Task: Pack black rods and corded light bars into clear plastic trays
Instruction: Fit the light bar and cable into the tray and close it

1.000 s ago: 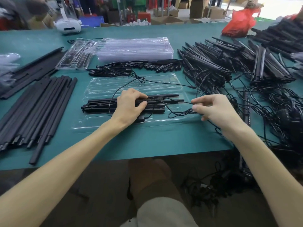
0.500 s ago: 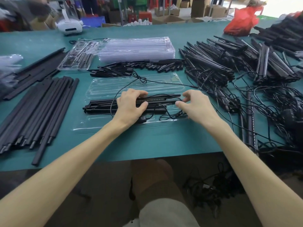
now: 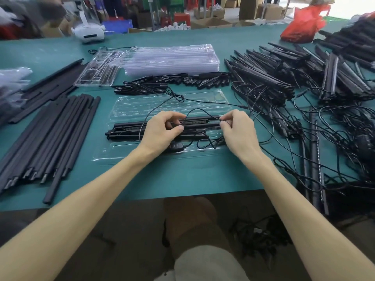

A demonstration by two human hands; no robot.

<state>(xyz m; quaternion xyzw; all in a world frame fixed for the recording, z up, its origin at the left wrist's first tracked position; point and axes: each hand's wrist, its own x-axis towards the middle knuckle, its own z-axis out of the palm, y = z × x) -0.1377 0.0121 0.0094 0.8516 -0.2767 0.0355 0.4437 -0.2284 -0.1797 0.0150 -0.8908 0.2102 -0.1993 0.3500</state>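
Note:
A clear plastic tray [image 3: 129, 104] lies open on the green table in front of me. Black rods and a light bar [image 3: 129, 126] lie lengthwise in its middle channel. The bar's thin black cord [image 3: 197, 110] arcs up between my hands. My left hand [image 3: 162, 131] sits over the bars and pinches the cord between thumb and fingers. My right hand [image 3: 237, 129] pinches the same cord at the bar's right end. A small inline controller [image 3: 175, 146] lies in the tray's near channel, partly under my left wrist.
Long black rods [image 3: 50, 134] lie at the left. A stack of empty clear trays [image 3: 172, 57] and a filled tray [image 3: 99, 71] stand behind. Short black pieces [image 3: 172, 82] lie before the stack. Tangled corded light bars [image 3: 284, 78] cover the right side.
My right hand moved left to the bar's right end and took up the cord. My left hand lifted its fingers off the bars and now pinches the cord, which rises in a loop.

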